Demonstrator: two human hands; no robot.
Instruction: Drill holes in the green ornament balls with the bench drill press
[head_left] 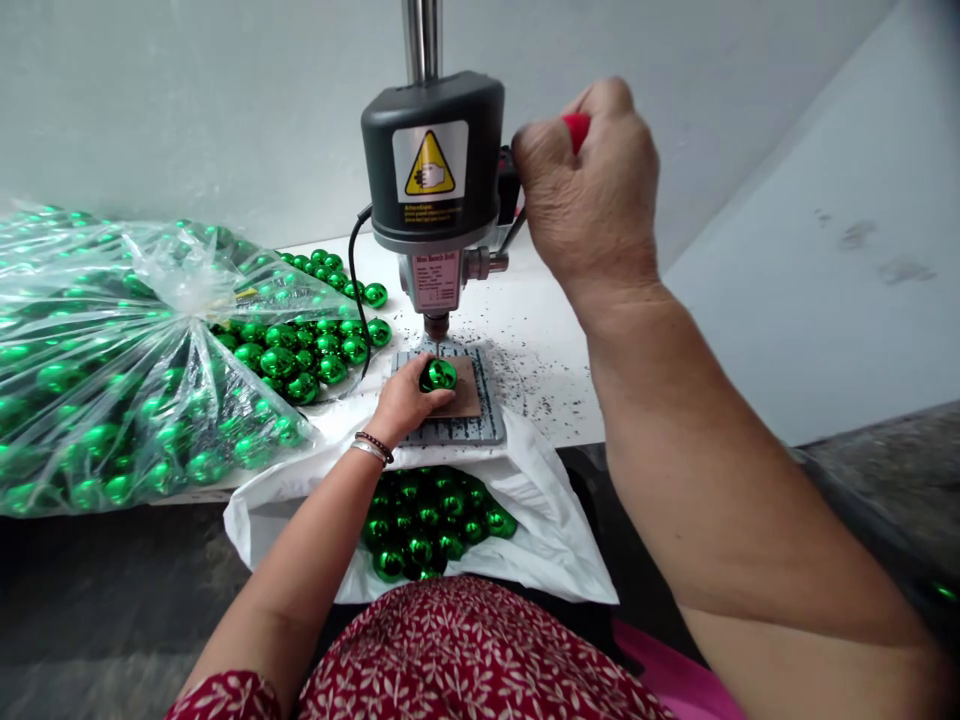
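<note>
My left hand [411, 398] is closed round the side of a shiny green ball [442, 375], holding it on a brown board [467, 390] over the grey base plate [450, 432] of a bench drill [431, 160]. The thin drill bit [438, 350] points down at the top of the ball; whether it has entered cannot be made out. Up at the right of the machine, my right hand [600, 180] is wrapped round the drill's feed lever, whose red knob [577, 130] shows between the fingers.
A clear plastic bag [191, 285] full of green balls fills the left side. Loose green balls [330, 345] lie beside the drill's black cable [352, 270]. Dark shavings litter the white table [555, 410]. An open white bag [547, 500] with several green balls sits below the table's front edge.
</note>
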